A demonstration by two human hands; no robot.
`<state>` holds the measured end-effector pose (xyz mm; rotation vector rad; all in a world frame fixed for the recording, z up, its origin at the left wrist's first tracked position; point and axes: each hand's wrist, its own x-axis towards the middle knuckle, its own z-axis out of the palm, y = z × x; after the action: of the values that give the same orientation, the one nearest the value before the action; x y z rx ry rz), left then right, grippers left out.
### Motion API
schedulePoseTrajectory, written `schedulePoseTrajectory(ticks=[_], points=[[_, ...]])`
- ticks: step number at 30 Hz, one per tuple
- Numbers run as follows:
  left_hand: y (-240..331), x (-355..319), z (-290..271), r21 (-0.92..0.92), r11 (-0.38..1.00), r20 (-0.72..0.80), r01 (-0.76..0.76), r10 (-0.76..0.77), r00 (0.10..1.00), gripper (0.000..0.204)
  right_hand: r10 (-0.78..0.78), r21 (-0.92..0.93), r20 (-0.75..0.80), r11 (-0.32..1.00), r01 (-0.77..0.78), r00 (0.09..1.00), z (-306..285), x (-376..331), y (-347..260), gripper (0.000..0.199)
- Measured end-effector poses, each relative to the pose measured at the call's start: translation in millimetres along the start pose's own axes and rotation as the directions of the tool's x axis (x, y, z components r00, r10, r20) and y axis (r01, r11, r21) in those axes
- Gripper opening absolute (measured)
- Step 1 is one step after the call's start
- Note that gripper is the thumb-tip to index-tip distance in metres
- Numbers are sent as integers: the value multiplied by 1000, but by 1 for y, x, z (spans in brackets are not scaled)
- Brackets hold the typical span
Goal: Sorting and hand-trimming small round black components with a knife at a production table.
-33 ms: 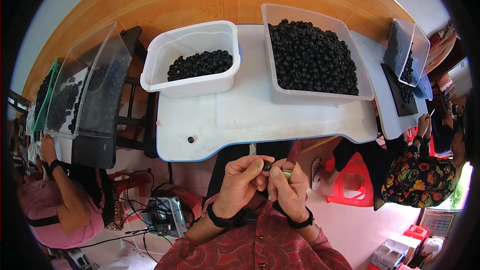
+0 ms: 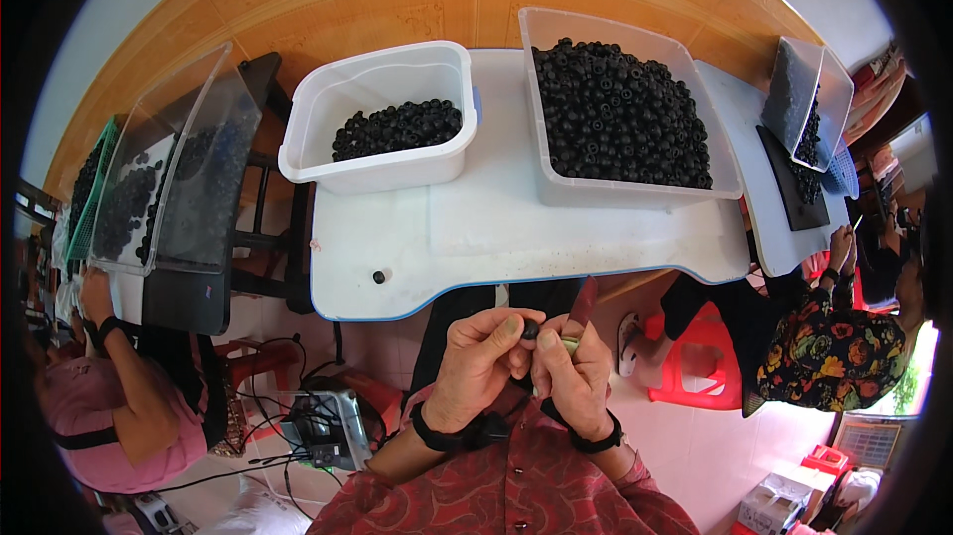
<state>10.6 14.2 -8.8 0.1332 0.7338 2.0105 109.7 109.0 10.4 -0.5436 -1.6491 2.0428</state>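
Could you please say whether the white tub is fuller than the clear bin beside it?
No, the clear bin is heaped with black pieces, while the white tub holds far fewer.

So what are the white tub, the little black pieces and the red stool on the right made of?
The white tub looks like plastic: smooth, slightly shiny, rounded rim. The black pieces could be plastic or rubber: dark, with soft highlights. The red stool seems plastic: smooth, evenly bright, with cut-out openings.

Lighting bright; opening point(image 2: 923, 368) between three and four o'clock overexposed. Wall tiling point(image 2: 476, 14) at twelve o'clock curves; rim black.
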Motion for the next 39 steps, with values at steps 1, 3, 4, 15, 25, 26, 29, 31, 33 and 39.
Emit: schedulePoseTrajectory(ticks=[1,3,4,15,25,26,29,31,33,39], points=[[0,1,-1,11,1000,11,3,-3,1000,25,11,-11,-3,1000,-11,1000,0,0,-1,15],[0,1,-2,22,1000,20,7,-7,1000,25,23,-19,-8,1000,-23,1000,1,0,-1,14],[0,1,-2,23,1000,8,19,-20,1000,25,44,6,2,999,-44,999,1,1,-1,13],[0,4,-4,-26,990,-89,137,-138,986,25,212,245,5,947,-207,977,-2,3,3,13],[1,3,-1,22,993,-150,114,-109,983,24,33,-331,18,943,-25,999,-3,0,8,22],[1,2,-1,41,994,-148,105,-97,984,24,30,-391,36,920,-14,999,-3,0,8,23],[0,1,0,74,995,-146,68,-56,988,24,-8,-423,52,906,29,999,0,2,3,22],[0,1,1,91,994,-149,60,-46,988,24,13,-437,49,900,10,999,-1,1,2,22],[0,1,1,108,993,-153,50,-33,988,24,34,-449,48,893,-9,998,-1,1,1,23],[-4,0,0,208,978,-183,-2,41,982,23,64,-502,58,864,-26,996,-1,2,2,25]])
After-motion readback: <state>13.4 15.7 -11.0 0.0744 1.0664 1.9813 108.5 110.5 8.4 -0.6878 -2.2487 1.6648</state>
